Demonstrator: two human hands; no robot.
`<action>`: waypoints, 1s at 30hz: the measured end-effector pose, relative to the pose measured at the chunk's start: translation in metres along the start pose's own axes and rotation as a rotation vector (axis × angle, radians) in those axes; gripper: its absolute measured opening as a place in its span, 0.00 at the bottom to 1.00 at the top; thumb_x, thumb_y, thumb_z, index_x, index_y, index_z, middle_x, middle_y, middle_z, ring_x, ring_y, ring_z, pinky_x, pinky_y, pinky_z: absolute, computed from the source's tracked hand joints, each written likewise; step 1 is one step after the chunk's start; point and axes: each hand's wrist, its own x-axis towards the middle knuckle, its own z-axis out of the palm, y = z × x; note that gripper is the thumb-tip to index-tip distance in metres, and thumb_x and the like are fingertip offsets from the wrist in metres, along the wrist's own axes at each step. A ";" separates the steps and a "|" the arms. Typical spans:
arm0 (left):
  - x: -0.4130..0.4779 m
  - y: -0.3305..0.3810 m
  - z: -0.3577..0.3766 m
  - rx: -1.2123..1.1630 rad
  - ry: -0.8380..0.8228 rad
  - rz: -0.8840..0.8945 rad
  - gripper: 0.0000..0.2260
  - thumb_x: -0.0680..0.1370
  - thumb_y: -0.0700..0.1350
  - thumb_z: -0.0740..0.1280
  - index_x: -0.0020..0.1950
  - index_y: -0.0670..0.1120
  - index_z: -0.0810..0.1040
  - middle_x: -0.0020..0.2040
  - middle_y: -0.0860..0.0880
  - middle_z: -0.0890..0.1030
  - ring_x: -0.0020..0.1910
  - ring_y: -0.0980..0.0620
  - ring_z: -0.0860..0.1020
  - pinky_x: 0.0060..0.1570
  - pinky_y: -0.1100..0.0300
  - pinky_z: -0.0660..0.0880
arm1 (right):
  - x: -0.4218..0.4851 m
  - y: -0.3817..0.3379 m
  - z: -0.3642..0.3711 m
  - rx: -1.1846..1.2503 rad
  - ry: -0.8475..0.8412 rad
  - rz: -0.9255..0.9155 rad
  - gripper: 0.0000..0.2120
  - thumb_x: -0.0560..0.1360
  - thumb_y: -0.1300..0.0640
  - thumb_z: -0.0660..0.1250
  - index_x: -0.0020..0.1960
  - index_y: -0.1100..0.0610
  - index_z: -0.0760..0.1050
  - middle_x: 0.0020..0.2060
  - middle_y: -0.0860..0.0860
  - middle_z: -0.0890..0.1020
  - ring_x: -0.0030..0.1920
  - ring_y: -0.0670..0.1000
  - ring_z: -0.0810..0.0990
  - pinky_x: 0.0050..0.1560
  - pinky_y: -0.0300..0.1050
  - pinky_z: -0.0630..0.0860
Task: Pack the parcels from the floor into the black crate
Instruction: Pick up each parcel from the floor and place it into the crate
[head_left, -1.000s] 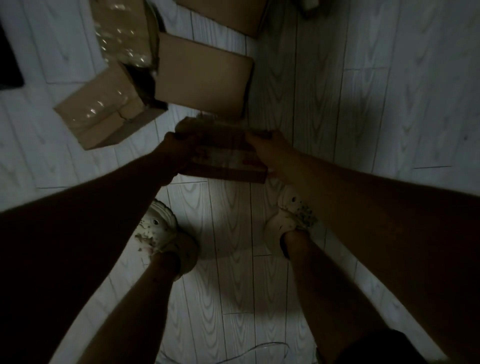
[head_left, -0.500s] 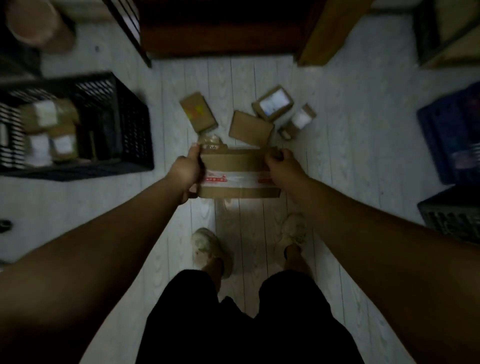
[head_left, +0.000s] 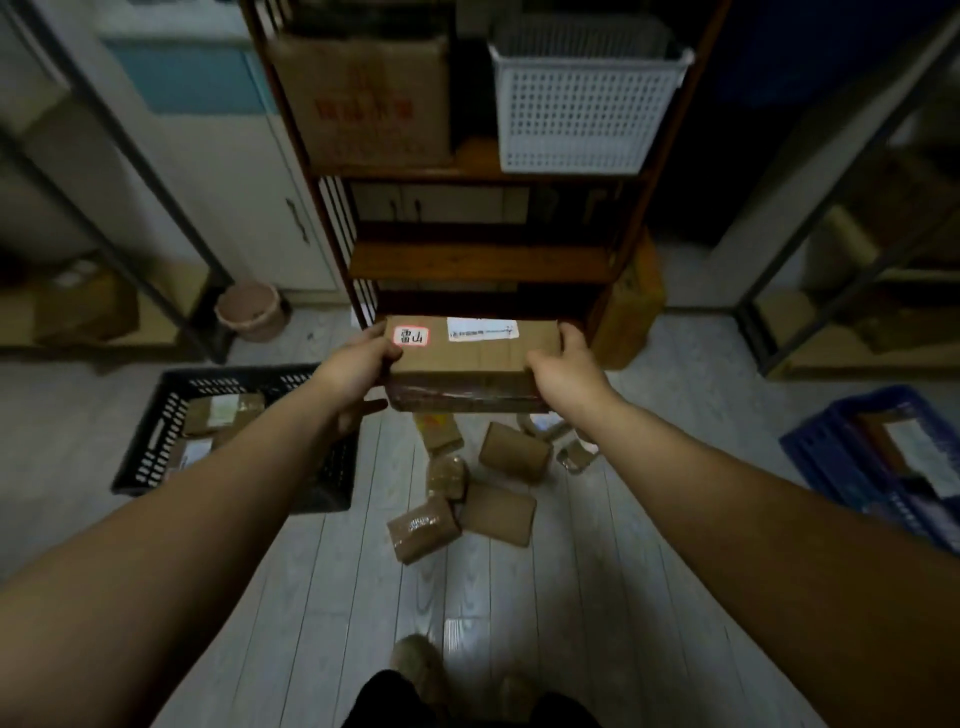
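Hands grip it: my left hand (head_left: 358, 364) and right hand (head_left: 563, 371) clasp the brown cardboard parcel (head_left: 472, 358); swinging carelessly toward the black slotted plastic crate (head_left: 156, 441) could drop it.

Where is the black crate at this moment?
In the head view the black crate sits on the floor at left, partly hidden by the left forearm, with the loose parcels to its right.
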 end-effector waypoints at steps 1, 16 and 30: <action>-0.009 0.009 -0.001 -0.011 0.024 0.028 0.19 0.78 0.44 0.60 0.68 0.57 0.68 0.56 0.48 0.77 0.53 0.50 0.75 0.56 0.48 0.72 | -0.005 -0.010 -0.006 -0.023 0.017 -0.015 0.33 0.76 0.57 0.64 0.76 0.47 0.52 0.70 0.52 0.67 0.66 0.55 0.70 0.60 0.49 0.72; -0.086 0.083 -0.124 -0.248 0.191 0.430 0.23 0.76 0.39 0.67 0.69 0.46 0.65 0.63 0.44 0.74 0.56 0.46 0.79 0.53 0.52 0.78 | -0.085 -0.150 0.032 -0.043 0.126 -0.552 0.31 0.71 0.60 0.72 0.70 0.50 0.63 0.69 0.51 0.64 0.67 0.52 0.68 0.63 0.43 0.69; -0.083 0.101 -0.324 -0.199 0.191 0.538 0.18 0.77 0.40 0.65 0.65 0.49 0.67 0.59 0.48 0.75 0.51 0.49 0.80 0.47 0.54 0.79 | -0.122 -0.251 0.181 -0.316 0.052 -0.690 0.37 0.71 0.50 0.72 0.74 0.47 0.57 0.72 0.49 0.54 0.71 0.54 0.62 0.68 0.43 0.64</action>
